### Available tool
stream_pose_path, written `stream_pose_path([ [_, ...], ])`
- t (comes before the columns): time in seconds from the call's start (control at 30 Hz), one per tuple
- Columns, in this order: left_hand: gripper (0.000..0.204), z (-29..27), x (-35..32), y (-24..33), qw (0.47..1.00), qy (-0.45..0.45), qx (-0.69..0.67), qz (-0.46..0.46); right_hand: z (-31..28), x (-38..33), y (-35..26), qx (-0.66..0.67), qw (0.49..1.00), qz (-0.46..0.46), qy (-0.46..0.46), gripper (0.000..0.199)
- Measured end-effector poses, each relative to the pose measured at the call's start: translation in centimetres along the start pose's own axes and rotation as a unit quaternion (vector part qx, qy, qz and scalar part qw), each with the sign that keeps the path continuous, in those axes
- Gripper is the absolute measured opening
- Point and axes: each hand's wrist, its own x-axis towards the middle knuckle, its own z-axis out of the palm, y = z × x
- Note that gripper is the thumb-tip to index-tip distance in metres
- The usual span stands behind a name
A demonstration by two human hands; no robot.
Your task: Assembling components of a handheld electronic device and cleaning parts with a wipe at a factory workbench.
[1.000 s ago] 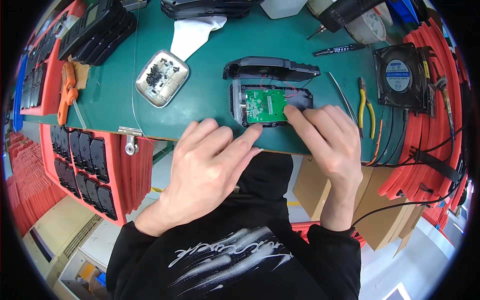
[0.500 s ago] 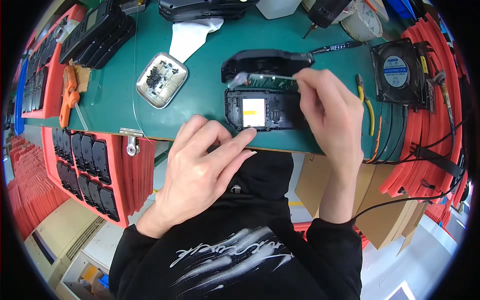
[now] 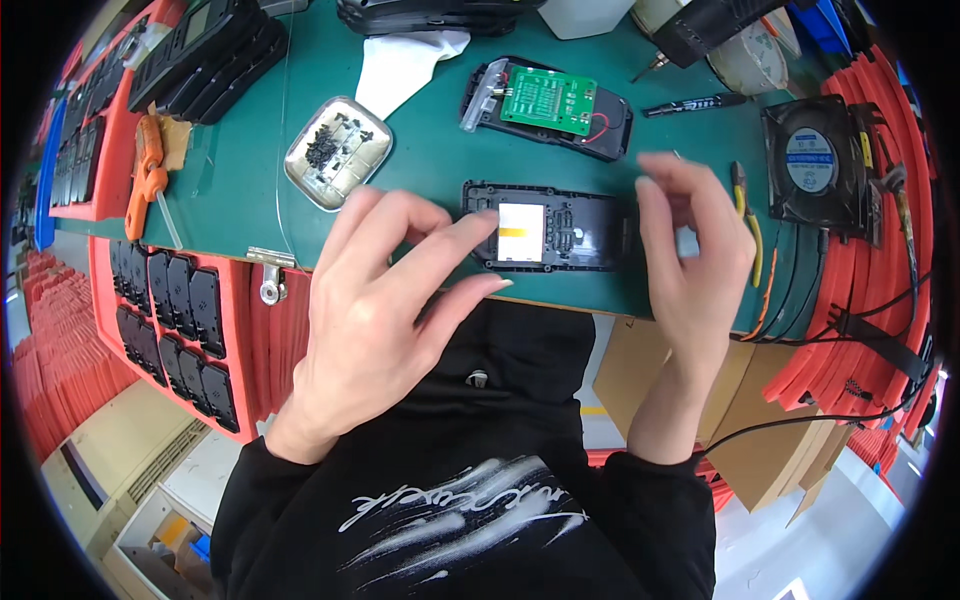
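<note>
A black plastic housing half (image 3: 590, 262) lies near the bench's front edge, with a white display panel (image 3: 521, 250) and a yellow strip in it. My left hand (image 3: 375, 300) reaches over its left end, index fingertip on the housing and thumb apart near the front edge. My right hand (image 3: 700, 250) hovers just past its right end, fingers curved and apart, holding nothing. Behind it, a second black shell (image 3: 612, 140) carries a green circuit board (image 3: 550, 100) with a red wire; a clear plastic-wrapped piece (image 3: 484, 95) sits at its left.
Left of the housing stand a metal tray (image 3: 375, 165) of small black parts and an orange-handled tool (image 3: 147, 185). To the right are yellow-handled pliers (image 3: 755, 240), a black marker (image 3: 695, 105), a fan (image 3: 815, 165) and cables. A power screwdriver (image 3: 700, 40) points inward at the back right.
The circuit board, tilted up in my right hand before, now lies flat on the rear shell. My right hand has let go and come back right. My left index finger has shifted onto the housing's left end.
</note>
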Motion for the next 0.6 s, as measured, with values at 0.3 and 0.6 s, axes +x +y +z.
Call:
stream_pose_path([
  [0.3,0.049,1.0,1.5,0.1,0.999,-0.031,-0.01,-0.012,-0.1,-2.0,0.9,0.004,0.999,-0.022,-0.05,0.018],
  [0.6,0.049,1.5,2.2,0.0,0.999,-0.045,-0.014,0.002,0.0,-2.1,1.0,-0.007,0.998,-0.03,-0.05,0.02],
])
